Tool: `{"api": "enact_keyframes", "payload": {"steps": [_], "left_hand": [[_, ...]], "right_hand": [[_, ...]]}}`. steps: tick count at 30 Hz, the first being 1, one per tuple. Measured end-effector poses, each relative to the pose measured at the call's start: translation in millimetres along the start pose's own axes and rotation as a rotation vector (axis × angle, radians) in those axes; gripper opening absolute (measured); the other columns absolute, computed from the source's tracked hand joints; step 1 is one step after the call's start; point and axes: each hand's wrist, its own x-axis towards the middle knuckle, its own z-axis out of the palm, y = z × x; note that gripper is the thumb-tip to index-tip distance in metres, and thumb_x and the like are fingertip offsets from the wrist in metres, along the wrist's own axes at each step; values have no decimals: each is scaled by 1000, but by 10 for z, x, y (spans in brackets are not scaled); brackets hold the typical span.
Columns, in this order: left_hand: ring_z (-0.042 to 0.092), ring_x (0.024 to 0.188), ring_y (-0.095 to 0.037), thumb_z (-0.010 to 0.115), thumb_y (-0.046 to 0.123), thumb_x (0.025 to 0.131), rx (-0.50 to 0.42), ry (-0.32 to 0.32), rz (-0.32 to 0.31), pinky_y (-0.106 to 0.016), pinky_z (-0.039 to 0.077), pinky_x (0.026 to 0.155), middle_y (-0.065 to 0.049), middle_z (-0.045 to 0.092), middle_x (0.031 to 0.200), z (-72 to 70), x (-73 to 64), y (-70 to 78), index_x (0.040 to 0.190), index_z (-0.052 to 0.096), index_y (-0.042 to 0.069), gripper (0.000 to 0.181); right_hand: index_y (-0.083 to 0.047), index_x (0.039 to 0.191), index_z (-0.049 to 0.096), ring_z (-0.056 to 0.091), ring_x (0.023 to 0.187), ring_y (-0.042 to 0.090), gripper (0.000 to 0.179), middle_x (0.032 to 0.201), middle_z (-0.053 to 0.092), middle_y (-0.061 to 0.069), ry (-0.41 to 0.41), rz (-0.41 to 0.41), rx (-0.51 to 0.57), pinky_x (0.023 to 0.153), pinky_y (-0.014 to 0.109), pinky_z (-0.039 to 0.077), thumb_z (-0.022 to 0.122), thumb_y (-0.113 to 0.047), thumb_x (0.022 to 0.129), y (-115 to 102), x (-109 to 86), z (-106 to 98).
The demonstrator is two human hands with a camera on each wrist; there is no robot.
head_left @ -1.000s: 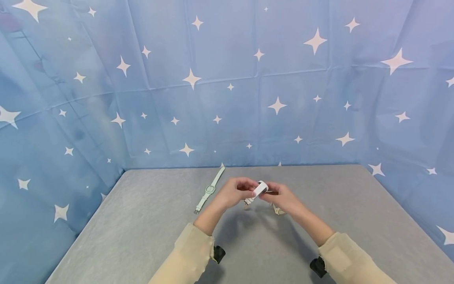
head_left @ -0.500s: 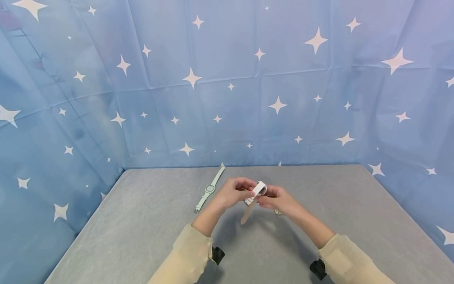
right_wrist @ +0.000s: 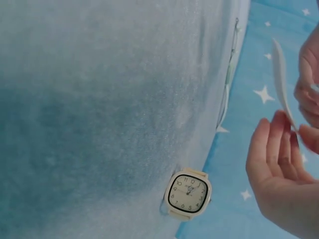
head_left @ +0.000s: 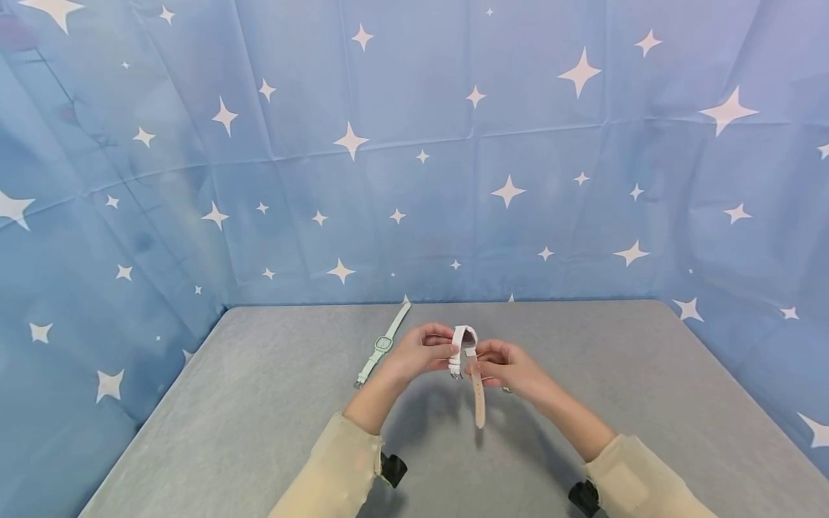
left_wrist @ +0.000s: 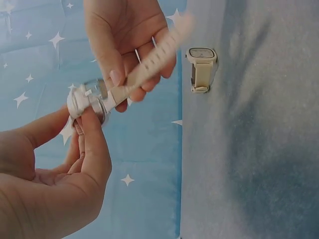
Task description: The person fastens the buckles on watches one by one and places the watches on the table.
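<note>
Both hands hold a white wristwatch (head_left: 458,344) above the table, its unfastened strap bent in a loop. My left hand (head_left: 419,352) pinches the white buckle side between thumb and fingers. On the other side, my right hand (head_left: 513,368) pinches the strap, whose tan, holed inner face (head_left: 479,403) hangs down toward me. The left wrist view shows the strap end (left_wrist: 159,57) blurred, with the metal case beside the left fingertips (left_wrist: 92,117). A cream square-faced watch (right_wrist: 188,194) lies on the table below the right hand, mostly hidden in the head view.
A mint-green watch (head_left: 383,344) lies stretched out flat on the grey table (head_left: 272,403), left of the hands. Behind the table hangs a blue curtain (head_left: 414,180) with white stars. Dark wrist cameras sit at both sleeves.
The white watch has turned from slanted to nearly upright. Its tan strap end has come into view and swung down and right, with my right hand now pinching it.
</note>
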Motion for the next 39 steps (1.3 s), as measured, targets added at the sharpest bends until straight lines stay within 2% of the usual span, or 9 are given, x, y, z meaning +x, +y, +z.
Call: {"api": "enact_keyframes", "payload": {"steps": [3,7,11,15,18,23,28,34,39], "left_hand": [[66,85,-11,63,5,96,-55,10,-9,-35,60,87,-18,66,116,-28,-17,-3,126,48,2,34],[65,82,-10,62,3,96,-107,0,12,-33,60,85,-14,67,109,-67,-33,-25,127,44,6,36],[64,82,-8,57,4,99,-125,-40,19,-29,59,82,-7,66,104,-104,-56,-55,129,49,6,32],[65,87,-9,51,9,103,-116,-87,23,-29,58,87,-8,65,114,-123,-83,-84,128,55,1,27],[65,89,-10,46,8,104,-109,-104,33,-32,58,91,-10,64,117,-119,-100,-91,127,56,-2,27],[68,92,-13,47,0,101,-79,-86,31,-36,58,92,-10,64,110,-107,-124,-94,128,57,2,29],[71,93,-15,54,6,101,-14,-69,46,-37,59,89,-14,66,108,-113,-145,-120,129,54,5,27],[66,83,-10,58,14,101,53,-28,95,-35,61,82,-12,67,98,-123,-139,-152,123,58,0,27],[64,90,-10,66,15,96,111,0,152,-35,59,86,-17,69,113,-113,-151,-187,114,65,-4,26]], "right_hand": [[8,129,47,72,102,25,41,111,72,17,26,9,0,85,34,60,62,-15,99,-9,-15,-14],[4,121,44,74,93,20,35,107,74,17,40,-7,11,80,31,58,63,-16,98,-13,-50,-51],[5,114,53,72,89,15,26,104,73,15,-34,-101,-26,81,35,60,61,-15,99,-4,-82,-93],[3,114,65,72,92,15,26,103,73,11,-133,-160,-39,84,37,60,60,-18,100,-6,-99,-109],[6,118,65,73,97,14,28,105,75,5,-188,-173,23,88,34,59,53,-15,103,1,-108,-118],[17,126,54,72,105,15,31,113,74,2,-223,-245,127,91,31,58,44,0,102,38,-120,-131],[13,125,56,73,99,11,35,108,75,-1,-115,-262,88,84,25,59,63,-7,97,64,-132,-134],[19,124,55,72,94,6,36,102,75,-11,61,-309,88,85,30,60,58,-6,99,60,-133,-146],[14,126,59,70,93,0,36,104,73,-20,173,-286,33,82,21,58,60,-10,99,49,-141,-146]]}}
